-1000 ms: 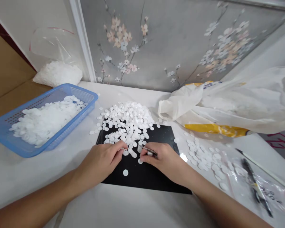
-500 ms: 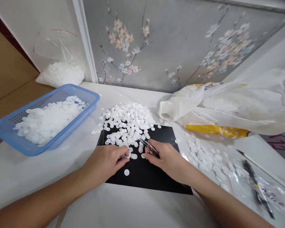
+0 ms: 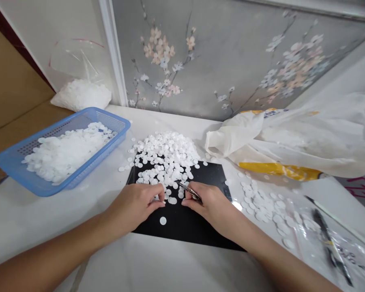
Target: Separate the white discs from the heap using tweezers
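My right hand [image 3: 211, 205] is closed around dark metal tweezers [image 3: 192, 192], whose tips point up and left into the near edge of a pile of small round white discs [image 3: 173, 148]. To the left, my left hand [image 3: 138, 202] is curled in a pinch; white shows between its thumb and fingertips, apparently a disc, mostly hidden. Both hands are over a shiny black sheet [image 3: 182, 225]. Loose discs lie between the hands, and one single disc [image 3: 163, 220] sits apart, nearer to me.
A blue basket [image 3: 91, 162] of white discs stands at left, a clear bag [image 3: 82, 95] of white pieces behind it. At right lie a white-and-yellow plastic bag [image 3: 292, 142], scattered discs [image 3: 258, 200], a black pen-like tool [image 3: 328, 239] and a thin white stick [image 3: 337, 221].
The view has shifted slightly, so the whole scene sits a little to the right. Both hands keep nearly the same pose; the tweezer tips are slightly farther left among the discs.
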The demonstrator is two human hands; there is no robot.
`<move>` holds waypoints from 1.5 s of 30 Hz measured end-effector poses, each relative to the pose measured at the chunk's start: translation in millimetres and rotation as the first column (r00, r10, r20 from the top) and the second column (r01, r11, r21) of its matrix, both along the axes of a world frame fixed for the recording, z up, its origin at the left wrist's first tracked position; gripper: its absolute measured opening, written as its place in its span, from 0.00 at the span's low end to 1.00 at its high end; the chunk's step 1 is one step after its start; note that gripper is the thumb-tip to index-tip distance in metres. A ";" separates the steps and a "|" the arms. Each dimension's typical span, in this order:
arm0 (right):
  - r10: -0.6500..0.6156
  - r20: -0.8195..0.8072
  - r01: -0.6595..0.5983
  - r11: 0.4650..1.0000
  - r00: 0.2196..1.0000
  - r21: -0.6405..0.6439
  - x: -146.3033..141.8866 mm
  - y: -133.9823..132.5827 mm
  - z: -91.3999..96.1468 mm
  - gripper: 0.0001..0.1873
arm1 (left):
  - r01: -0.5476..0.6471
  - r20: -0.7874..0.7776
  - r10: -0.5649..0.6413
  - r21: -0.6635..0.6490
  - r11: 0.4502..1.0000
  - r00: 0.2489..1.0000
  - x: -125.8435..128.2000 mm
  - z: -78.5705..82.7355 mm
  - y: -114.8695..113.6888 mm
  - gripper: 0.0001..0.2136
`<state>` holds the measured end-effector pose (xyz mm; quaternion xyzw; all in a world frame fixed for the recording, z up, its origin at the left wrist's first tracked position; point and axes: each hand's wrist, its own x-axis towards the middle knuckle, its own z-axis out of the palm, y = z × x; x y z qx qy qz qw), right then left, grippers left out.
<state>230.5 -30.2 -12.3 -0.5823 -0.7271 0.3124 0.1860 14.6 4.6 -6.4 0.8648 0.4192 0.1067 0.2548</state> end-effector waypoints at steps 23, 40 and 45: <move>-0.008 -0.058 0.006 0.999 0.998 -0.036 -17.6 -2.1 -2.0 0.05 | 0.055 -0.048 -0.052 0.048 0.997 0.997 -2.3 -4.3 -0.3 0.02; -0.083 -0.128 0.076 0.995 0.988 -0.057 -17.2 -1.6 -3.8 0.03 | 0.008 0.015 -0.008 0.044 0.999 1.000 1.2 -2.1 0.9 0.10; -0.061 -0.090 0.055 0.996 0.994 -0.067 -15.4 -0.8 -2.1 0.06 | 0.026 0.064 -0.032 0.091 0.995 0.997 -0.3 -6.3 2.7 0.10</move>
